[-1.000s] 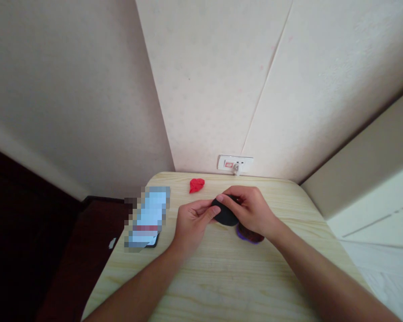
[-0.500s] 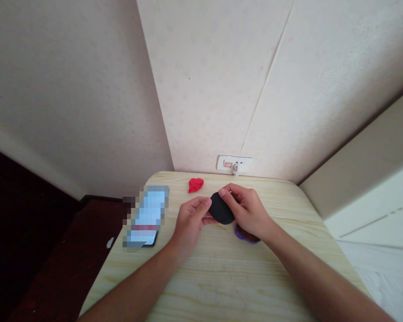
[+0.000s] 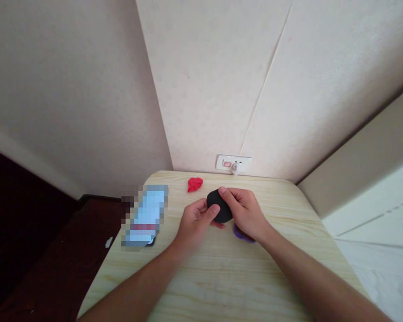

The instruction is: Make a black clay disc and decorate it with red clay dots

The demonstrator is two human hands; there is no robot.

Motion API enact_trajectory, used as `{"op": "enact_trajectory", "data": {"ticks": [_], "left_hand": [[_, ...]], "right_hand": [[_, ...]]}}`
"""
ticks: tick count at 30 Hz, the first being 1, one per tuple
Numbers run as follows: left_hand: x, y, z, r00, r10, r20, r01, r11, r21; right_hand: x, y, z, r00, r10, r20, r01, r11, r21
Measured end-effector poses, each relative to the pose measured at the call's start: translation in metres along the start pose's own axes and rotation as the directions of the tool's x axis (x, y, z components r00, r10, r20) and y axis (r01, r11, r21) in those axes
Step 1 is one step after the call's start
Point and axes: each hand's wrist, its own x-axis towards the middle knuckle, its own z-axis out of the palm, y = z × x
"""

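Softly lit pale wall (image 3: 204,89) w/ thin seam (image 3: 267,74) & white socket (image 3: 220,166) behind lt. wood tbl. (image 3: 215,286), dk. reddish flr. (image 3: 70,250) on L, whitish furn. (image 3: 366,197) on R.

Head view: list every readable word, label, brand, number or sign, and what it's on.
No readable text.
Lit rectangular phone screen: pixelated, unreadable.
White plastic wall socket: mark on its reddish square too small to read.
Flat black rounded piece: no lettering on the visible side.
Crumpled red piece: no lettering visible.
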Motion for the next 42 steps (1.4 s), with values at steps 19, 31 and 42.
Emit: {"op": "enact_trajectory", "data": {"ticks": [19, 31, 42], "left_hand": [[0.003, -0.005, -0.006, 0.981, 0.121, -0.154, -0.123, 0.992, -0.001], [-0.005, 0.004, 0.000, 0.960, 0.184, -0.210, -0.147, 0.973, 0.178], [-0.006, 0.005, 0.002, 0.963, 0.177, -0.203, -0.143, 0.975, 0.172]], "right_hand": [[0.001, -0.011, -0.022, 0.947, 0.006, 0.320, -0.031, 0.997, 0.072], [-0.001, -0.008, -0.015, 0.846, -0.082, 0.527, -0.053, 0.970, 0.237], [-0.007, -0.011, -0.016, 0.901, 0.045, 0.431, -0.147, 0.967, 0.206]]}}
